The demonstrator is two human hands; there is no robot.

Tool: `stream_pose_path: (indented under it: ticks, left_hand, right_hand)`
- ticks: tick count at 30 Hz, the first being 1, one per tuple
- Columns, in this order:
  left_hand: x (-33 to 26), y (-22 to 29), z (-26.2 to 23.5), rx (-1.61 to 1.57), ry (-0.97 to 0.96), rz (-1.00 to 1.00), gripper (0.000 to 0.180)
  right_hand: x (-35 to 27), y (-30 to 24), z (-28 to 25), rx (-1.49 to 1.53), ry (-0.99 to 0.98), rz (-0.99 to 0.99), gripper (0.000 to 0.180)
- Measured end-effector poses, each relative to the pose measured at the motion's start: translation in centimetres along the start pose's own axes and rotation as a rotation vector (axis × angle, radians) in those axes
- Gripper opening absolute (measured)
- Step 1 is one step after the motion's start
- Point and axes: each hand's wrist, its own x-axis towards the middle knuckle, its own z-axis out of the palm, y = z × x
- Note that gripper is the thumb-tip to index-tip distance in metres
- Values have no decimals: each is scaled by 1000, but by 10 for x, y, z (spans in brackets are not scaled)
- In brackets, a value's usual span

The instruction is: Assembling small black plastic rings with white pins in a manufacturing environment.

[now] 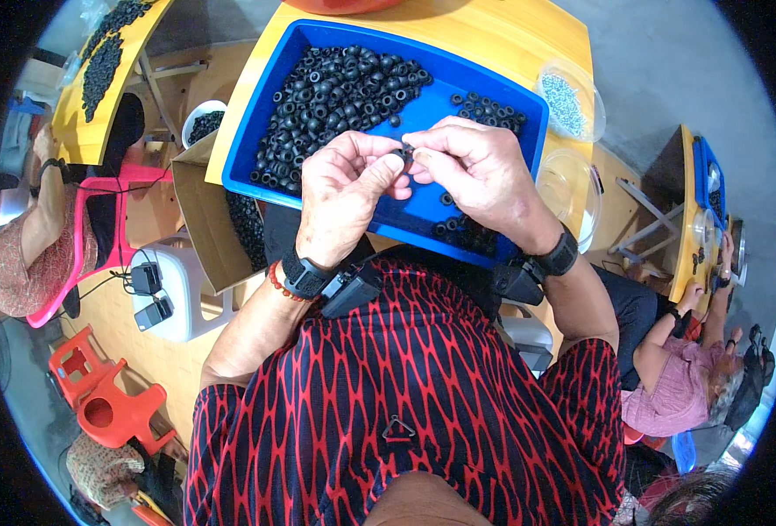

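My left hand [342,188] and my right hand [484,175] meet over a blue tray [418,107]. Thumb and fingers of both pinch one small black piece [406,152], mostly covered by the fingertips. It looks like the black ring-shaped pieces in the tray, though its exact shape is hidden. A large heap of those black rings [335,96] fills the tray's left side. Smaller groups lie apart on the right: one far group [493,112] beyond my right hand, and one near group [465,235] below my right wrist.
The tray rests on a yellow table [528,39]. At its right stand a clear tub of small pale-blue pieces [563,105] and another clear container [572,188]. An open cardboard box [205,219] and a white stool [177,298] stand at left. Other people sit at both sides.
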Motion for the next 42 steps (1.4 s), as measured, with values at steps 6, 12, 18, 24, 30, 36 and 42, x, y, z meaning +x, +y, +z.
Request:
stream_pose_path:
  ticks: [6,12,18,24,30,36,42]
  left_hand:
    - [1,-2,0,2,-22,-1,19]
    - [0,0,0,3,-16,11,18]
    - [-1,-3,0,18,16,20,17]
    - [1,-3,1,42,2,20,12]
    - [2,-2,-1,30,-48,-20,9]
    - [2,-2,-3,10,-71,-25,9]
    - [3,-1,-4,-8,-80,-30,9]
  right_hand:
    - [-1,3,2,99,13,62,14]
    - [1,6,7,62,41,14,11]
    - [0,12,10,-35,13,-115,12]
    - [0,14,5,-186,-8,-283,13]
    - [4,9,-7,-125,-139,-118,10]
    - [4,7,-10,-189,-139,-193,8]
    - [4,2,-9,-165,-96,-196,4]
